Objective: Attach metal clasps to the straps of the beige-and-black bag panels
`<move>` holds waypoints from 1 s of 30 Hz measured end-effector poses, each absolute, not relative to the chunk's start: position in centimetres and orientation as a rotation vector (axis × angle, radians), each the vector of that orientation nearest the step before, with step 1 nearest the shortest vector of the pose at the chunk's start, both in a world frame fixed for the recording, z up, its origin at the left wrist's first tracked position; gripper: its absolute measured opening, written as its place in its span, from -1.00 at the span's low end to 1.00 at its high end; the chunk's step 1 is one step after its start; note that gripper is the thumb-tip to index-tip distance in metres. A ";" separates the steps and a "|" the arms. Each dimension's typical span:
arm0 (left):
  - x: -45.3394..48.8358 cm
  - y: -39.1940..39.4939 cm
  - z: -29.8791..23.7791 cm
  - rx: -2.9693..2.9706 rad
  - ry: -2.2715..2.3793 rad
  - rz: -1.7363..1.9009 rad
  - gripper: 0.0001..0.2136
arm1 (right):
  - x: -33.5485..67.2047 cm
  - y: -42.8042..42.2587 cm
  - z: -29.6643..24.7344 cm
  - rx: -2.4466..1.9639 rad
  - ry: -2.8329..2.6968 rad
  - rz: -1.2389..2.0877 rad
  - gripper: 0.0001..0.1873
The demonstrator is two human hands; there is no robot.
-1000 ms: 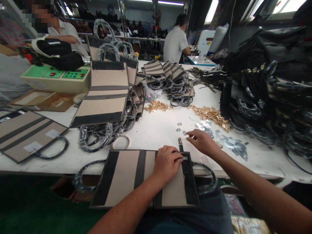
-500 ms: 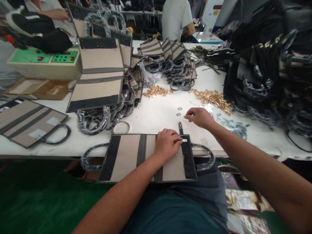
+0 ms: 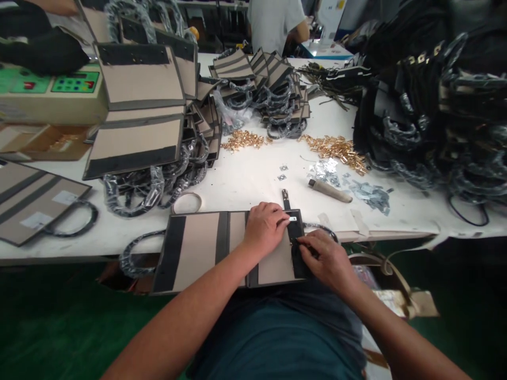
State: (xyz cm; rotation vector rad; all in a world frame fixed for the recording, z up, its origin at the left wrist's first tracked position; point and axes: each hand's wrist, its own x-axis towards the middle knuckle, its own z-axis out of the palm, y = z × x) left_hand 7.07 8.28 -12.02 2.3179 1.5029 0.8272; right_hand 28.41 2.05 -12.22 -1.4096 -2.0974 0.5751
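Observation:
An unfolded bag panel (image 3: 200, 253), beige with black strips and handles wrapped in clear plastic, lies across the table's front edge. My left hand (image 3: 264, 232) rests on its right half, thumb and forefinger closed on a small metal plate (image 3: 293, 218) at the black strip. My right hand (image 3: 327, 258) is at the same strip, lower down, its fingertips pinched together; what they hold is too small to make out. A short black strap with a metal clasp (image 3: 285, 195) sticks out past the panel's far edge. Two small square metal pieces (image 3: 282, 173) lie beyond it.
A grey-handled tool (image 3: 330, 191) lies beside flat metal plates (image 3: 372, 196). Gold-coloured fittings (image 3: 336, 150) are heaped behind. Stacked bag panels (image 3: 134, 126) stand left, black bags (image 3: 415, 121) right. A tape roll (image 3: 187, 202) lies near the panel. A person (image 3: 275, 24) is at the back.
My right hand has come back from beside the small square pieces to the panel's black strip. My left hand keeps its place on the panel. The grey-handled tool is now uncovered.

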 end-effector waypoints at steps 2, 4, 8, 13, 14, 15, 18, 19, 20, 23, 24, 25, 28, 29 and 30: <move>6.9 8.1 -11.9 2.356 1.472 0.795 -0.92 | 27.9 1.6 -12.7 -1.444 -2.077 0.510 -0.80; 6.7 8.0 -11.8 2.376 1.447 0.772 -0.82 | 27.5 1.4 -13.0 -1.482 -2.056 0.480 -0.81; 6.6 8.1 -11.8 2.383 1.443 0.720 -0.61 | 26.6 1.1 -13.3 -1.541 -1.928 0.489 -0.88; 6.8 8.2 -11.8 2.387 1.455 0.707 -0.59 | 25.5 0.9 -13.8 -1.508 -1.828 0.464 -0.87; 6.8 8.2 -11.8 2.387 1.456 0.712 -0.59 | 25.4 0.8 -13.9 -1.509 -1.825 0.447 -0.86; 6.8 8.2 -11.8 2.386 1.460 0.717 -0.59 | 25.3 0.8 -14.0 -1.518 -1.823 0.428 -0.86; 6.9 8.1 -11.8 2.386 1.473 0.723 -0.58 | 25.2 0.6 -14.2 -1.556 -1.804 0.386 -0.87; 6.9 8.1 -11.8 2.389 1.475 0.720 -0.58 | 25.2 0.6 -14.2 -1.558 -1.790 0.381 -0.87; 6.9 8.1 -11.8 2.392 1.474 0.716 -0.58 | 25.2 0.5 -14.2 -1.551 -1.775 0.386 -0.87; 6.9 8.2 -11.8 2.396 1.474 0.710 -0.59 | 25.2 0.4 -14.1 -1.513 -1.750 0.451 -0.85; 6.9 8.2 -11.8 2.395 1.476 0.710 -0.59 | 25.2 0.4 -14.0 -1.512 -1.742 0.479 -0.84; 6.9 8.2 -11.9 2.393 1.479 0.711 -0.59 | 25.2 0.4 -13.9 -1.522 -1.732 0.504 -0.82; 7.0 8.2 -12.0 2.389 1.478 0.716 -0.60 | 25.0 0.5 -13.7 -1.589 -1.678 0.551 -0.80; 7.0 8.2 -12.0 2.387 1.478 0.719 -0.60 | 24.9 0.6 -13.7 -1.613 -1.663 0.558 -0.80; 6.9 8.2 -12.0 2.384 1.478 0.722 -0.60 | 24.9 0.6 -13.6 -1.628 -1.657 0.566 -0.80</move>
